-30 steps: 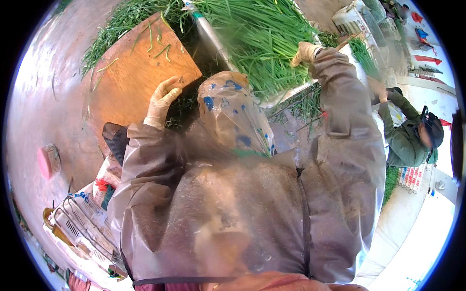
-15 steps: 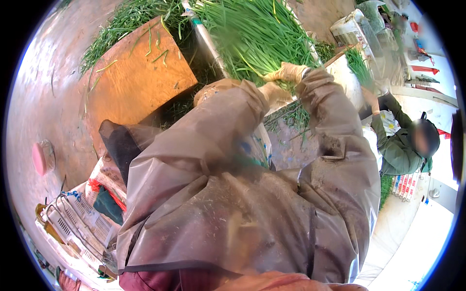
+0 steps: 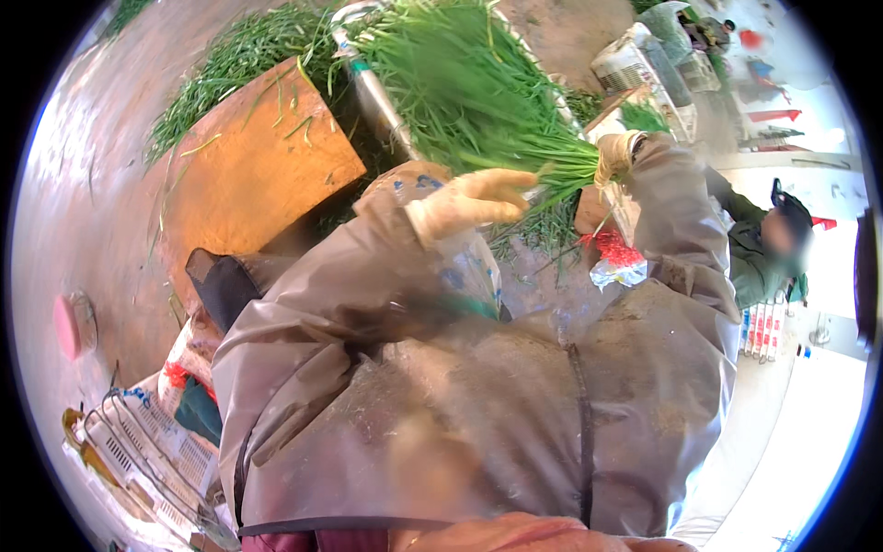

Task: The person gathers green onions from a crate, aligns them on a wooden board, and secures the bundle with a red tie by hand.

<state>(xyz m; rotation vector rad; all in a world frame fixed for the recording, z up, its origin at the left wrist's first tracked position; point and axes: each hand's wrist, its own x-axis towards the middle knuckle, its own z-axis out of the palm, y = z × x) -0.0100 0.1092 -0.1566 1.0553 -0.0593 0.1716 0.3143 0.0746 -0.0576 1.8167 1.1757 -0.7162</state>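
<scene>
Closest to me is my grubby, translucent smock (image 3: 478, 396), and ahead of it a clear plastic cover (image 3: 474, 267) printed with blue shapes. Above that, my gloved left hand (image 3: 464, 204) reaches rightward, its fingers stretched out and a little apart, with nothing that I can see in its grasp. My gloved right hand (image 3: 614, 158) is closed around the gathered ends of a bundle of long green stalks (image 3: 570, 167). The bundle lies to the right of my left hand and slightly farther out; its long axis runs from my right hand away and to the left, leaves fanning into the heap of greens (image 3: 451, 78). My right hand is the nearer one, being on the stalks already (whether my left fingertips touch them, I can't tell for the blur).

The heap lies within a pale metal rail (image 3: 379, 106), and left of that sits an orange-brown board (image 3: 267, 161) with stray leaves on it. Farther off to the right, a co-worker in dark green (image 3: 759, 253) bends forward.
</scene>
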